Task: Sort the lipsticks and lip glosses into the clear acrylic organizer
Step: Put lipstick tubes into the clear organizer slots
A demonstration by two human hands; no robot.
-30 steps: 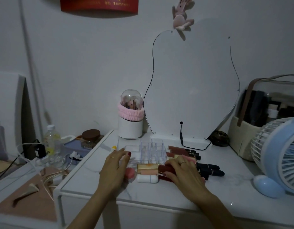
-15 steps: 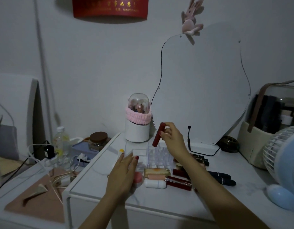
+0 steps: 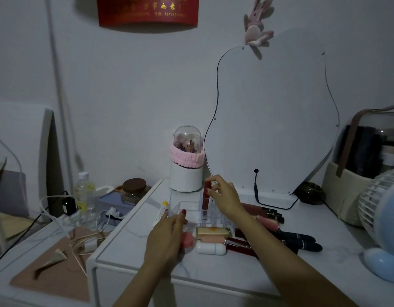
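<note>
Lowered from mid-air half a second ago, the dark red tube (image 3: pixel 206 197) now stands upright with its lower end inside a back-left cell of the clear organizer (image 3: pixel 191 209). The right hand (image 3: pixel 225 199) pinches the tube's top between thumb and fingertips. The left hand (image 3: pixel 166 237) has stayed at the organizer's 7 o'clock corner, fingers straight and resting against the wall, holding nothing.

The organizer is hard, see-through plastic: a shallow open tray on its left and a grid of small square cells on its right. It sits at the middle of the glossy white table (image 3: pixel 338 244), with the other cosmetics lying at its 4 to 6 o'clock. Nearest the front wall lies a boxy gold tube (image 3: pixel 212 231), then a round peach tube (image 3: pixel 212 239), a smooth white capsule (image 3: pixel 210 248) and a slim glossy red tube (image 3: pixel 238 245). A small round pink jar (image 3: pixel 187 239) lies partly under the left hand. Two navy bullet-shaped lipsticks (image 3: pixel 302 240) lie at 4 o'clock, and several dark tubes with a pink gloss (image 3: pixel 268 222) at 3 o'clock; the arm hides their exact count.
</note>
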